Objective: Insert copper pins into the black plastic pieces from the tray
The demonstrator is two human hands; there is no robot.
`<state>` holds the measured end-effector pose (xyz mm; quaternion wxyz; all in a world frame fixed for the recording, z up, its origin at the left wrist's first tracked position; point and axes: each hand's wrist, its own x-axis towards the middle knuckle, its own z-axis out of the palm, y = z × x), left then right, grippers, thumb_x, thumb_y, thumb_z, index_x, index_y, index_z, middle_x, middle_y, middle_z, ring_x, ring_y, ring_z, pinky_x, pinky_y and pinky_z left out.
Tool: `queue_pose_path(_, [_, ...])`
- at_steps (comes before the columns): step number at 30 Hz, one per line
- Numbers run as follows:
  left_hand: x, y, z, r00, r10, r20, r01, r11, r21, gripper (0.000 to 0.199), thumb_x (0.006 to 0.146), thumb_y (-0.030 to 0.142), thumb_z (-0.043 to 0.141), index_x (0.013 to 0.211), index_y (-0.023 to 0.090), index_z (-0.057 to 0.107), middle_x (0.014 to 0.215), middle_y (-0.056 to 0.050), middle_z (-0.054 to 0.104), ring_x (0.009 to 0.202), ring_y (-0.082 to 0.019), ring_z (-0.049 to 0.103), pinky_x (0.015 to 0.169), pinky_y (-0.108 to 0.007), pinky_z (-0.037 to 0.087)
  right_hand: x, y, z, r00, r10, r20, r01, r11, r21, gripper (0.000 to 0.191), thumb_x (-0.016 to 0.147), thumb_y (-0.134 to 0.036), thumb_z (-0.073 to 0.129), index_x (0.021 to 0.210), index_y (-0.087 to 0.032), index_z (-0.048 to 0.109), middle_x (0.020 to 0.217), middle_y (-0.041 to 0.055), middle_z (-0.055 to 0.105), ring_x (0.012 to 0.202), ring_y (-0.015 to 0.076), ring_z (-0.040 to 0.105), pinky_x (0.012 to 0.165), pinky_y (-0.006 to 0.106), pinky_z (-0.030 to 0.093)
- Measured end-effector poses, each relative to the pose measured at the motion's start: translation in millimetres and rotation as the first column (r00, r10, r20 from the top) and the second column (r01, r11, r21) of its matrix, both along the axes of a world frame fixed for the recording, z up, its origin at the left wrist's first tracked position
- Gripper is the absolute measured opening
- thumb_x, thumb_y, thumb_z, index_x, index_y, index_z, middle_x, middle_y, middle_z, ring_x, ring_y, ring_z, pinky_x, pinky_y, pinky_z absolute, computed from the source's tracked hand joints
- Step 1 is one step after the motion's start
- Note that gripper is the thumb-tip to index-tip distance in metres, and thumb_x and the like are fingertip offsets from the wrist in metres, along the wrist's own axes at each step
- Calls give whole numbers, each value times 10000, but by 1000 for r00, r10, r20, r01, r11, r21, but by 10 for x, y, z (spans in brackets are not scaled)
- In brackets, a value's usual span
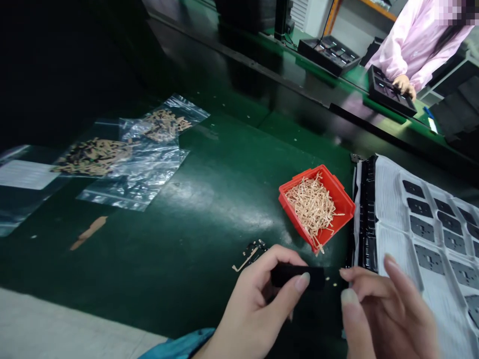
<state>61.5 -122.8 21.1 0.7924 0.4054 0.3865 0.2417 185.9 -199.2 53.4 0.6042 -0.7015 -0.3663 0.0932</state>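
My left hand (258,304) pinches a small flat black piece (297,276) between thumb and fingers, above the green table (209,239). Just right of it is my right hand (385,304), its fingers curled but apart, with nothing visible between them. A thin black part with tan strips (254,252) lies on the table behind my left hand and is partly covered by it. Beyond my hands stands a red bin (342,197) heaped with thin tan strips (312,202).
White trays (392,209) with dark plates in their pockets are stacked at the right. Clear plastic bags (149,169) of small tan and black pieces lie at the left, near a loose brown strip (89,233). Across a raised ledge, a person in pink (415,45) handles a black tray (389,94).
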Motion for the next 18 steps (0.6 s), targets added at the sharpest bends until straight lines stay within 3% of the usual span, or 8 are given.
queue_pose_path(3, [-4, 42, 43, 996, 26, -80, -12, 985, 171, 186, 1027, 391, 757, 991, 209, 750, 761, 16, 704, 649, -109, 658, 610, -158, 546, -21, 33, 2, 988, 128, -90, -131, 991, -28, 493, 1046, -151, 665, 1502, -333, 623, 845, -32, 708, 1023, 166, 748, 1038, 323, 606])
queue_pose_path(6, [2, 60, 71, 990, 90, -112, -56, 959, 279, 43, 971, 239, 748, 992, 217, 780, 873, -11, 798, 793, -150, 760, 746, -185, 617, -35, 36, -35, 976, 180, -121, -188, 980, -64, 493, 1054, -155, 653, 1512, -331, 611, 858, -26, 709, 1063, 166, 741, 1062, 324, 595])
queue_pose_path(9, [14, 50, 64, 988, 119, -100, -91, 964, 250, 69, 940, 227, 766, 1003, 222, 792, 841, -5, 810, 758, -158, 777, 718, -190, 630, -23, 19, -51, 970, 182, -160, -204, 970, -135, 486, 1059, -219, 684, 1512, -376, 607, 865, -36, 709, 1116, 149, 723, 1116, 295, 562])
queue_pose_path(13, [45, 54, 65, 994, 89, -57, -79, 986, 148, 74, 915, 255, 784, 958, 222, 834, 640, 20, 727, 667, -156, 738, 703, -210, 629, 13, 1, -47, 956, 215, -199, -246, 958, -146, 491, 1063, -225, 673, 1522, -380, 594, 864, -37, 692, 1063, 136, 717, 1082, 266, 571])
queue_pose_path(18, [66, 113, 137, 994, -83, -71, 82, 997, -13, 214, 874, 316, 755, 966, 156, 864, 655, -22, 727, 431, -81, 532, 426, -156, 424, 51, -18, -45, 952, 222, -212, -260, 950, -172, 489, 1054, -215, 685, 1519, -341, 602, 862, -32, 692, 1014, 162, 725, 1014, 290, 617])
